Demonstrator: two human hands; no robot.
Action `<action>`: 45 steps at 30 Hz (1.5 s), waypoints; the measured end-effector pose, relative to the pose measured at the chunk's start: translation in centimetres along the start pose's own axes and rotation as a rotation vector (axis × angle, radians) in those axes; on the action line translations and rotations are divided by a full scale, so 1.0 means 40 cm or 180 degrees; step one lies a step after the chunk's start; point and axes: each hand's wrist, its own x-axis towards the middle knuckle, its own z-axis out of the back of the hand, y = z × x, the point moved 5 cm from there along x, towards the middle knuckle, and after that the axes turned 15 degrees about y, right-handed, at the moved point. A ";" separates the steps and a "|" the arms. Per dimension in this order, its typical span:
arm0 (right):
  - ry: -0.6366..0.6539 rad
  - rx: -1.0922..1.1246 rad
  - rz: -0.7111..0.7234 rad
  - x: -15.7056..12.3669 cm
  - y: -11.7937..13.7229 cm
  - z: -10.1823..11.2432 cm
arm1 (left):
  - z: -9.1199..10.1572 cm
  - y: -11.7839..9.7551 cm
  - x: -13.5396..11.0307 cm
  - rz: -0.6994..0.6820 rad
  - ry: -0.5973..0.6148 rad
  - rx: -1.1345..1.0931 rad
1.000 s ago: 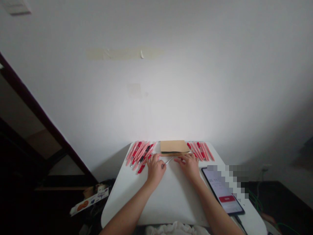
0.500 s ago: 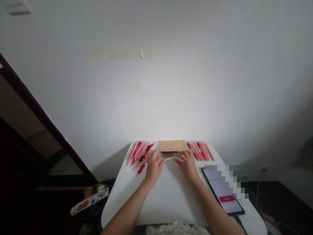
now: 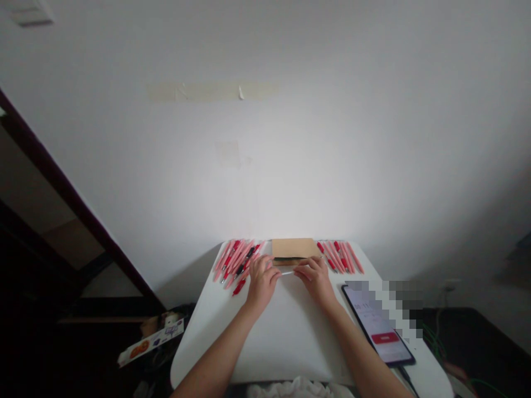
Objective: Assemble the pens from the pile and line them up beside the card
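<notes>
A thin whitish rod, the look of a pen refill [image 3: 287,273], spans the gap between my hands, low over the table. My left hand [image 3: 262,284] pinches its left end; the fingertips hide that part. At the other end my right hand [image 3: 316,282] has thumb and fingers closed on it. Just beyond my hands lies a tan cardboard box [image 3: 294,247] with a dark slit along its near side. Pink, red and black pens [image 3: 238,257] lie in a loose pile by my left hand. A smaller row of pink and red pens [image 3: 342,257] lies right of the box.
A phone [image 3: 377,326] with a lit screen and a cable lies on the right side of the white table [image 3: 290,342]. The wall [image 3: 290,166] rises directly behind the table. On the left, below the tabletop, is a printed white packet [image 3: 151,344].
My right hand has moved slightly left and its thumb and fingers have closed on the rod's right end. The rod now lies flatter, with less of it showing between my hands.
</notes>
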 end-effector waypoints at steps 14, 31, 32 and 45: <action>-0.0217 -0.0005 -0.0389 -0.005 -0.022 0.013 | 0.011 0.043 -0.008 0.1119 0.0456 0.0479; -0.0250 0.0160 -0.0457 -0.007 -0.028 0.012 | 0.014 0.038 -0.011 0.0967 0.0211 0.0590; -0.0242 0.0160 -0.0462 -0.007 -0.028 0.012 | 0.013 0.038 -0.010 0.0957 0.0209 0.0595; -0.0287 0.0249 -0.0488 -0.007 -0.033 0.011 | 0.003 0.032 -0.013 0.0801 0.0302 0.0324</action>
